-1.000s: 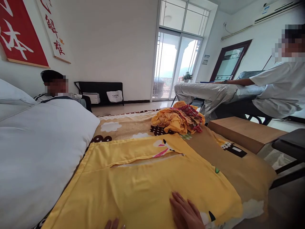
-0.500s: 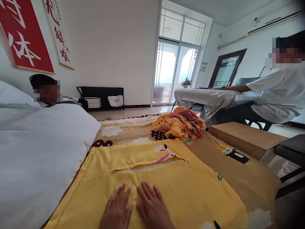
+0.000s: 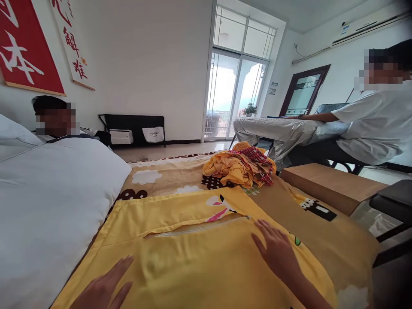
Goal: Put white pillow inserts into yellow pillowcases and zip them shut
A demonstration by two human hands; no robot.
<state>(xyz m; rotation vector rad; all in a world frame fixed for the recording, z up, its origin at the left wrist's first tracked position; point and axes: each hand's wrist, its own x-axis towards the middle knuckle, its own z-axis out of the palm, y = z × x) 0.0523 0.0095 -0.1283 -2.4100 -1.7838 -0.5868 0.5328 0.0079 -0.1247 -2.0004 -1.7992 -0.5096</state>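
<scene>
A yellow pillowcase (image 3: 193, 262) with a rabbit print lies spread out in front of me, a zipper (image 3: 202, 227) running across it with the slit slightly parted at its left. My left hand (image 3: 104, 285) is at the lower left of the cloth, fingers stretched out, partly cut off by the frame. Near the zipper's right end, my right hand (image 3: 277, 246) rests on the fabric, thumb apart from the other fingers. Neither hand grips anything. Beneath the pillowcase is a brown patterned blanket (image 3: 322, 240).
A big white pillow or quilt (image 3: 58, 206) bulges on the left, with a person behind it. Crumpled yellow and red-checked cloth (image 3: 240, 165) lies beyond the pillowcase. At the right are a cardboard box (image 3: 331, 184), a dark stool (image 3: 392, 201) and a person at a plastic-covered table (image 3: 273, 131).
My hands have moved apart from the middle of the pillowcase: the left toward the lower left, the right up toward the zipper's right end. The view has shifted slightly.
</scene>
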